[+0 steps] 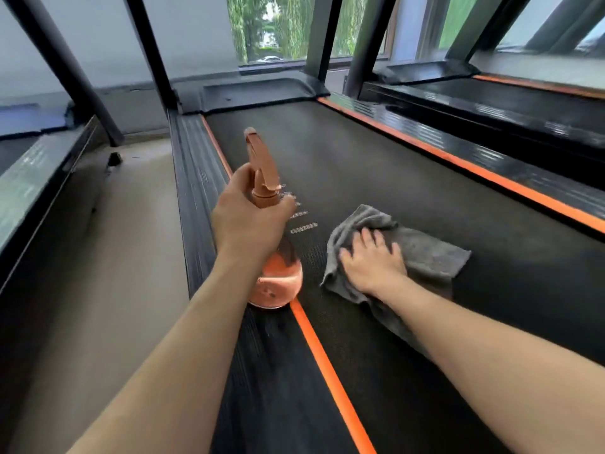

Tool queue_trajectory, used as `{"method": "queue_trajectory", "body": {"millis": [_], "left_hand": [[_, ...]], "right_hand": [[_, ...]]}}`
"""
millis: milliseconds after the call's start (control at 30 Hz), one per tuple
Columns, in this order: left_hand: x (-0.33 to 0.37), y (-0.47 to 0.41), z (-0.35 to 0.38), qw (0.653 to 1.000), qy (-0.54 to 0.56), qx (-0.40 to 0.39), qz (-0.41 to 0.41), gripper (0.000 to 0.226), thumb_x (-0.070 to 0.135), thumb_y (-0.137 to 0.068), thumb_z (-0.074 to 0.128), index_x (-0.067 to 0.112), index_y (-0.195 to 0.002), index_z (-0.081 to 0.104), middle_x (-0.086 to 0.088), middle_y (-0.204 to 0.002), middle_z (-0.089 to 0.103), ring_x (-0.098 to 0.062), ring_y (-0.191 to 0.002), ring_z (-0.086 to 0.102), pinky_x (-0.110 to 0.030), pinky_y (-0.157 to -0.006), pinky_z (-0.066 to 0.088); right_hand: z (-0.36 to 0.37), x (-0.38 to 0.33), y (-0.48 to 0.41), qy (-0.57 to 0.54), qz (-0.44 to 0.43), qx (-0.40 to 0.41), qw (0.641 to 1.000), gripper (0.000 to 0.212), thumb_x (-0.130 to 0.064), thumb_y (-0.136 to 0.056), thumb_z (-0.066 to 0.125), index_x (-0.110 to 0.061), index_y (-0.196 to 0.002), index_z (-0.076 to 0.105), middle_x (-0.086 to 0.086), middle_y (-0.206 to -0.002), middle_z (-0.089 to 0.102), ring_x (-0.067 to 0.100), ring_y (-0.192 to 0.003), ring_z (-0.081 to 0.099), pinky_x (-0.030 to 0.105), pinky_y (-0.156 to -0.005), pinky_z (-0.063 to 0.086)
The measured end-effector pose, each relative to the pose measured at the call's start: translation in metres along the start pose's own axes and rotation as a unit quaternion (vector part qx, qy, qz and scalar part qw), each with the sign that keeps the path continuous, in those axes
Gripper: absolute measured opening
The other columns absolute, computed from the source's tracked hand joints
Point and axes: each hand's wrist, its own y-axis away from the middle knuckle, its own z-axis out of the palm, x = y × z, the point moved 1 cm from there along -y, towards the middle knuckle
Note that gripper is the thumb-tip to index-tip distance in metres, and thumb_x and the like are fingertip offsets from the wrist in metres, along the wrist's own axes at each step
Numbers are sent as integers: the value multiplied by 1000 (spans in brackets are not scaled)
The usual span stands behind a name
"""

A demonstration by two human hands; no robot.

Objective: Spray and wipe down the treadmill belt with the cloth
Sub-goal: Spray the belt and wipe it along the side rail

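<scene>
The black treadmill belt [376, 165] runs away from me between two orange strips. My left hand [248, 217] grips the neck of an orange spray bottle [278, 283], held above the belt's left edge with its nozzle pointing forward along the belt. A grey cloth [429, 257] lies crumpled on the belt to the right of the bottle. My right hand [373, 260] presses flat on the cloth's left part, fingers spread.
A ribbed black side rail [199, 178] borders the belt on the left, with beige floor [131, 257] beyond it. Another treadmill [510, 103] stands close on the right. Dark uprights [150, 47] and the motor cover [258, 90] rise at the belt's far end.
</scene>
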Motion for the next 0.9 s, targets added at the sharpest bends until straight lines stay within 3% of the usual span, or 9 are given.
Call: {"method": "queue_trajectory", "body": {"millis": [100, 167, 334, 400, 567, 667, 767, 834, 901], "left_hand": [[-12, -14, 5, 999, 33, 15, 11, 41, 30, -77, 80, 34, -113, 63, 26, -77, 63, -1, -75, 60, -36, -92, 52], [-13, -21, 2, 998, 33, 32, 38, 56, 35, -77, 78, 29, -129, 60, 20, -86, 66, -6, -83, 64, -37, -95, 52], [-26, -32, -8, 995, -21, 75, 67, 77, 36, -83, 76, 32, -150, 39, 27, -112, 59, 11, -101, 53, -2, -89, 35], [-30, -37, -13, 993, -32, 92, 70, 77, 37, -85, 74, 32, -152, 36, 26, -121, 56, 15, -103, 48, 6, -85, 30], [-50, -31, -7, 992, -62, 72, 87, 87, 46, -81, 71, 33, -154, 25, -1, -125, 65, -22, -105, 63, -33, -98, 47], [-73, -16, -14, 991, -99, 67, 63, 96, 54, -76, 72, 23, -154, 24, -2, -148, 46, -22, -130, 49, -38, -112, 37], [-62, -1, -29, 977, -126, 124, 117, 68, 54, -75, 73, 36, -131, 39, 2, -129, 47, -11, -107, 47, -35, -100, 38], [-40, 7, -39, 956, -144, 167, 196, 42, 42, -80, 73, 44, -99, 36, 14, -100, 41, -3, -85, 41, -44, -86, 39], [-27, 18, -40, 932, -165, 127, 295, 33, 17, -81, 66, 39, -87, 43, 15, -86, 40, -15, -78, 47, -48, -76, 40]], "right_hand": [[13, -66, 13, 64, -226, -6, 972, 61, -41, -104, 28, -21, -159, 10, -2, -167, 5, 18, -153, 5, 49, -121, 9], [6, -65, 5, 78, -272, -14, 959, 61, -42, -104, 28, -25, -160, 8, -6, -167, 2, 15, -153, 1, 46, -121, 6], [-3, 42, -33, 23, 16, 24, 999, 67, -56, -102, 20, -23, -159, 12, -3, -168, 5, 16, -153, 3, 44, -123, 5], [-3, 46, -20, 21, 34, 26, 999, 66, -54, -102, 17, -21, -160, 9, -2, -168, 2, 18, -153, 0, 45, -123, 2], [5, 29, 69, 43, -150, -16, 988, 85, -57, -82, -12, -29, -159, 9, -9, -167, 2, 16, -153, 1, 46, -121, 3], [19, 27, 116, 47, -201, 7, 978, 68, -51, -94, 14, -27, -153, 37, -4, -160, 33, 21, -147, 32, 54, -115, 29], [28, 29, 149, 46, -236, 3, 971, 55, -48, -93, 35, -26, -140, 56, -3, -147, 52, 21, -135, 51, 52, -102, 46], [24, 32, 168, 48, -259, -17, 965, 59, -50, -92, 32, -27, -143, 53, -4, -152, 46, 22, -140, 44, 55, -106, 40], [16, 31, 171, 18, -283, -88, 955, 71, -53, -91, 14, -27, -157, 25, -5, -166, 14, 24, -153, 8, 59, -117, 8]]}}
